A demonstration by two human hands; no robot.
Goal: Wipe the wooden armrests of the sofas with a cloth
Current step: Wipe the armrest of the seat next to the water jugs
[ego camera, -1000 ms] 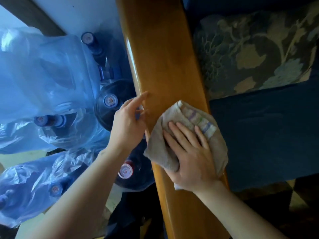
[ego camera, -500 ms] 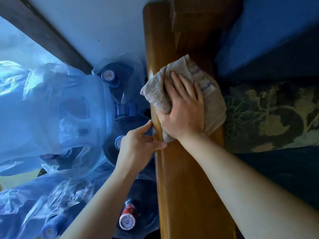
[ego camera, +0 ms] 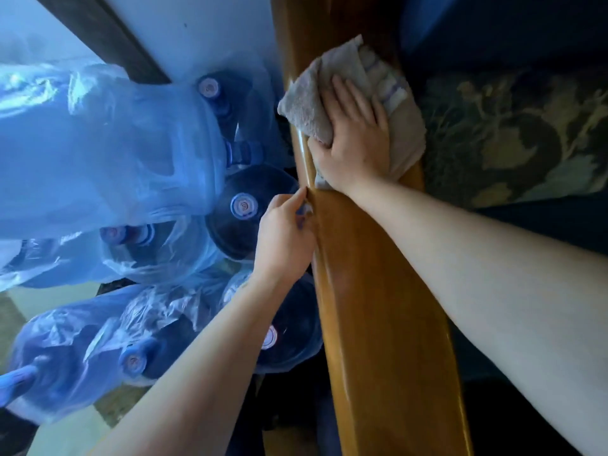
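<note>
A glossy brown wooden armrest [ego camera: 381, 324] runs from the bottom of the view up to the top middle. A beige cloth [ego camera: 404, 133] with faint purple stripes lies on its far part. My right hand [ego camera: 353, 139] presses flat on the cloth, fingers spread forward and thumb over the armrest's left edge. My left hand [ego camera: 284, 238] rests against the armrest's left side, nearer to me, with the fingers curled at the edge and nothing visible in it.
Several large blue water bottles [ego camera: 243, 209], some wrapped in clear plastic [ego camera: 98, 153], crowd the floor left of the armrest. A floral sofa cushion [ego camera: 513, 136] and the dark blue seat [ego camera: 543, 222] lie to the right. A white wall [ego camera: 204, 31] stands behind.
My right hand has pushed the cloth forward along the armrest, away from me, towards its far end. My left hand has stayed on the armrest's left edge, its fingers curling in.
</note>
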